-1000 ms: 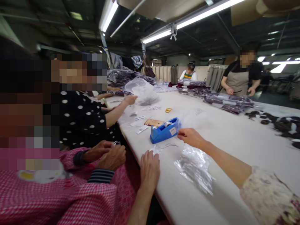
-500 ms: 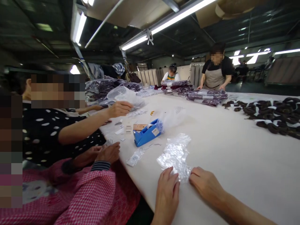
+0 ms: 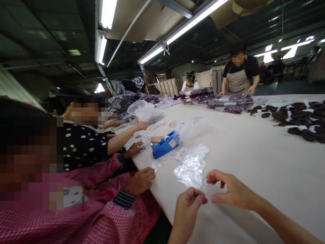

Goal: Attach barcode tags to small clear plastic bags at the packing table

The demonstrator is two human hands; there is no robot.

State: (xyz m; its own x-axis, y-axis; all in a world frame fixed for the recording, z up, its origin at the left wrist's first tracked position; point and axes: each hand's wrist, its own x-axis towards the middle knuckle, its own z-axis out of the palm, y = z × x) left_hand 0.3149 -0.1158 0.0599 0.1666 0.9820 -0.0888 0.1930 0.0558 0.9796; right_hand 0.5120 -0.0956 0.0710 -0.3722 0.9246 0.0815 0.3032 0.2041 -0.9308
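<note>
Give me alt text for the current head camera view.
A person's left hand and right hand are beside crinkled clear plastic on a white table, a blue tape dispenser beyond; a co-worker in pink checks is at left.

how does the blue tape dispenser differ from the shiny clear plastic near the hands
The tape dispenser is opaque blue; the clear plastic is colourless and glossy. The tape dispenser stands up with a firm shape; the clear plastic lies low and crumpled. Both rest on the white table.
</note>
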